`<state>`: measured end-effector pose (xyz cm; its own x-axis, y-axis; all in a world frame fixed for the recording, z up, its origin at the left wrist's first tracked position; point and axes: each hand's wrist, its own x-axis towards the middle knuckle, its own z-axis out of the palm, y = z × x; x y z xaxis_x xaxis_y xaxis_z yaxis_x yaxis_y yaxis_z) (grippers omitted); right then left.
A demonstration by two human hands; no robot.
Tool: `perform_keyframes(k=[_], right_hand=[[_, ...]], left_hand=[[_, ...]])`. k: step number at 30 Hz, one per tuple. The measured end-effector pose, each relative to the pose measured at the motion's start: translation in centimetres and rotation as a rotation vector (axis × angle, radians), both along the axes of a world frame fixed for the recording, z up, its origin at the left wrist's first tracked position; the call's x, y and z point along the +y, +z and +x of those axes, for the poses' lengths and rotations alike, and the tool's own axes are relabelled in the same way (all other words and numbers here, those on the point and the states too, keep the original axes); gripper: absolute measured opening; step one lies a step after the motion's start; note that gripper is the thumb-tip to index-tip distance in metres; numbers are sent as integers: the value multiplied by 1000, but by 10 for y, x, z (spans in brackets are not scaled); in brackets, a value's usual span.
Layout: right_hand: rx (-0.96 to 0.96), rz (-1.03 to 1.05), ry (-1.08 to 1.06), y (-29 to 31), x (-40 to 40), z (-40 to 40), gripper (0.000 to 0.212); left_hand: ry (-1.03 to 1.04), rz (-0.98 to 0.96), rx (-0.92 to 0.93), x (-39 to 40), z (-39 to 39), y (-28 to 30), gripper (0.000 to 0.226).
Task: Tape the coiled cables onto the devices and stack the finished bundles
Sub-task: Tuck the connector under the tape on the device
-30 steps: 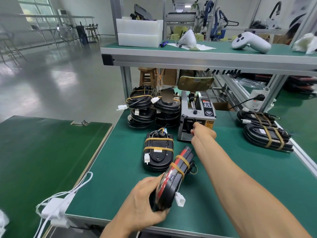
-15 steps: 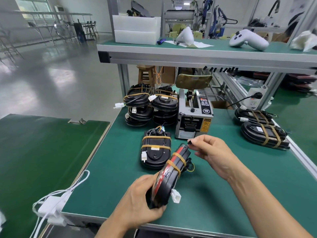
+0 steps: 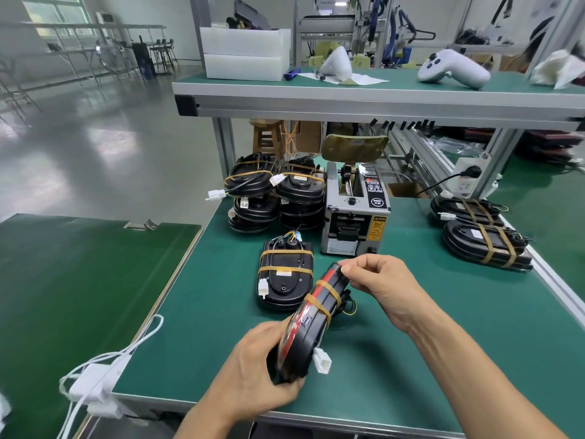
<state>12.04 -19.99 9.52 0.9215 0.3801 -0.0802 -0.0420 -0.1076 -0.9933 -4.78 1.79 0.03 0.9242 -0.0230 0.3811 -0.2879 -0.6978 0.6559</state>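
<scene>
Left hand [image 3: 253, 372] grips device [image 3: 311, 321]; right hand [image 3: 376, 280] fingers pinch its top, perhaps tape; dispenser [image 3: 354, 217] behind.

Open mat [image 3: 427, 327] lies right of the hands. Ahead, dispenser [image 3: 354, 217] and a flat bundle [image 3: 286, 277] block passage; stacks [image 3: 275, 194] crowd the far left corner.

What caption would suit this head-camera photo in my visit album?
A left hand grips a taped device on edge while the right hand pinches its far end, before a tape dispenser.
</scene>
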Motion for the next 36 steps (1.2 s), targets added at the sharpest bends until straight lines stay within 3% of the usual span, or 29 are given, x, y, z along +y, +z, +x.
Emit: perform_keyframes(k=[36], right_hand=[[-74, -33, -125, -8, 9, -2, 8]], left_hand=[[-7, -1, 3, 0, 0, 1, 75]])
